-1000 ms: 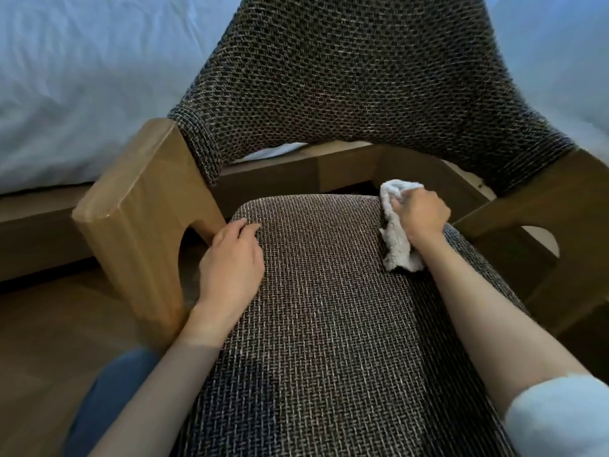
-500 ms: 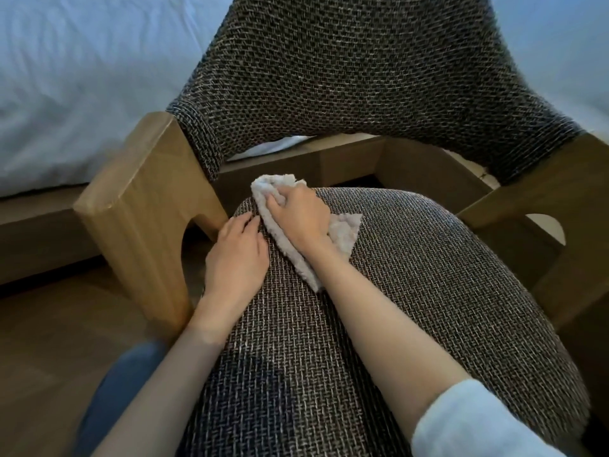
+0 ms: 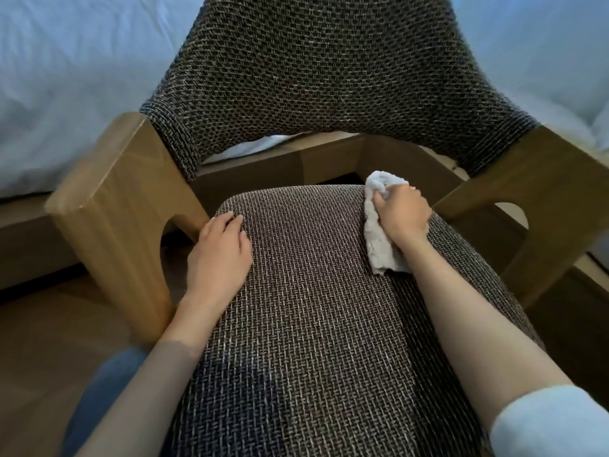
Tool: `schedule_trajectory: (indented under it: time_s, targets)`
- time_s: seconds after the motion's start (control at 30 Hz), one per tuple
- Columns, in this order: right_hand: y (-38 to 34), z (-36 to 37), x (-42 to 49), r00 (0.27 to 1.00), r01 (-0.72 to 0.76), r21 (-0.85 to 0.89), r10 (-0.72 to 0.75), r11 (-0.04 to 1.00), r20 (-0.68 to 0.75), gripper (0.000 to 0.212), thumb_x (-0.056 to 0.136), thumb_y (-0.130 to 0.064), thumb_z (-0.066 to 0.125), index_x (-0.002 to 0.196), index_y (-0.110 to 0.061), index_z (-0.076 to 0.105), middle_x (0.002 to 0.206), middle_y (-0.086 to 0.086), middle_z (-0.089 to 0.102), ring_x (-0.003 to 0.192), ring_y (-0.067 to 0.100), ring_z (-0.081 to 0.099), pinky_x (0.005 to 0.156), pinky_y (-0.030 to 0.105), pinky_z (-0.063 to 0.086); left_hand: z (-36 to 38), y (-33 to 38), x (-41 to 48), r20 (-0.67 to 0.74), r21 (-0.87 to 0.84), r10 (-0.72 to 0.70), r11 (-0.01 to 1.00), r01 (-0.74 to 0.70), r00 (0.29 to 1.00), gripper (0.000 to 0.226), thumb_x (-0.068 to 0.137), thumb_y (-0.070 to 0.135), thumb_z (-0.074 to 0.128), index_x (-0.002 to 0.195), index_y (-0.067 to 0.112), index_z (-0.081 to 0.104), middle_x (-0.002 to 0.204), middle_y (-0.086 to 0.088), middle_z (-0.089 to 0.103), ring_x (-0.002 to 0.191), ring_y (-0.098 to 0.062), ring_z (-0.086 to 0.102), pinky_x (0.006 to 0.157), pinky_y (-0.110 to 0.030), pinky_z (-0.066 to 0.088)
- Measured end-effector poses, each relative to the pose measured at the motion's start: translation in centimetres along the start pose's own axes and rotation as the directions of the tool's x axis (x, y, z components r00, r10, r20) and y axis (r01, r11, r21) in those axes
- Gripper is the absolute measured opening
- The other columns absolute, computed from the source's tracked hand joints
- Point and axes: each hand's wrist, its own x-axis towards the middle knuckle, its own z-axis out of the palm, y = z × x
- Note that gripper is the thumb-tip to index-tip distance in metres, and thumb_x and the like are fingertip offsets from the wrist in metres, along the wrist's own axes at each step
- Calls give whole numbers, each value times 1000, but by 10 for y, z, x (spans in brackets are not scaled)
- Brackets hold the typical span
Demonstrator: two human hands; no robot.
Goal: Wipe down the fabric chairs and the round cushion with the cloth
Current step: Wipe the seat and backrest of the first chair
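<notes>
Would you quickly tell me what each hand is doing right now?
Left hand: open, flat on the seat cushion.
Right hand: closed on the cloth.

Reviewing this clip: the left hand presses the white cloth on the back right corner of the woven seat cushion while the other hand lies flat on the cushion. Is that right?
Not quite: the head view shows the right hand pressing the white terry cloth on the back right corner of the brown woven seat cushion. The left hand is the one lying flat, empty.

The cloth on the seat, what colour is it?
White cloth, seen clearly in the head view.
</notes>
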Motion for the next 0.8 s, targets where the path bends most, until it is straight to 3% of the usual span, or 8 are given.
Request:
schedule_trajectory:
  time_s: [0.07,0.13,0.23,0.37,0.43,0.5,0.63,0.8]
  targets:
    - [-20,7,-17,999,18,121,-23,993,35,42,97,-47,45,77,-13,61,98,19,66,82,33,63,65,32,36,0,1,0,2,-3,-2,1000,2,1000,44,103,26,35,144,12,43,153,-2,36,142,-19,27,112,-37,30]
    - [-48,14,-37,989,100,227,-121,969,81,48,98,-49,45,60,-18,47,71,8,61,58,22,55,55,26,35,0,1,0,1,-6,-3,1000,3,1000,44,103,26,34,144,12,43,153,-1,35,142,-19,26,113,-37,30]
    - [-85,16,-66,942,219,390,-298,894,154,48,98,-39,51,55,-18,45,51,-7,43,42,8,38,43,20,29,0,1,-1,-6,3,5,1000,-5,1000,44,103,25,33,144,12,43,152,-2,35,142,-20,27,113,-38,30]
    - [-98,10,-89,883,406,228,-445,885,152,41,96,-44,52,66,-17,59,51,-9,46,45,7,42,43,21,34,0,0,-1,-11,3,17,1000,-17,1000,43,103,24,33,144,12,43,152,-3,36,142,-20,27,113,-39,29]
    - [-80,1,-78,874,449,106,-461,887,151,28,97,-36,51,77,-20,63,59,-9,51,53,9,49,49,23,41,0,0,-1,-6,-6,21,1000,-21,1000,43,103,23,33,144,12,43,153,-3,35,142,-20,27,113,-40,29]
    - [-43,-10,-54,919,378,-27,-371,926,134,18,95,-25,53,84,-19,65,69,-3,55,69,18,60,58,29,43,0,-2,-1,2,-10,30,999,-30,1000,43,103,24,33,143,12,43,152,-4,35,142,-20,27,114,-41,29]
    - [38,-28,-16,998,58,-163,-63,985,-26,21,95,-28,53,88,-14,68,88,12,67,85,35,63,61,32,36,0,-2,0,5,-6,23,1000,-23,1000,44,103,24,34,144,12,43,153,-3,35,142,-21,27,114,-42,29]
    - [26,-28,-30,998,-65,12,65,998,5,32,98,-36,49,92,-9,66,95,14,64,88,35,62,69,35,43,-1,1,-1,-1,-6,25,1000,-25,1000,44,103,25,34,143,12,44,153,-4,35,142,-21,27,113,-43,31]
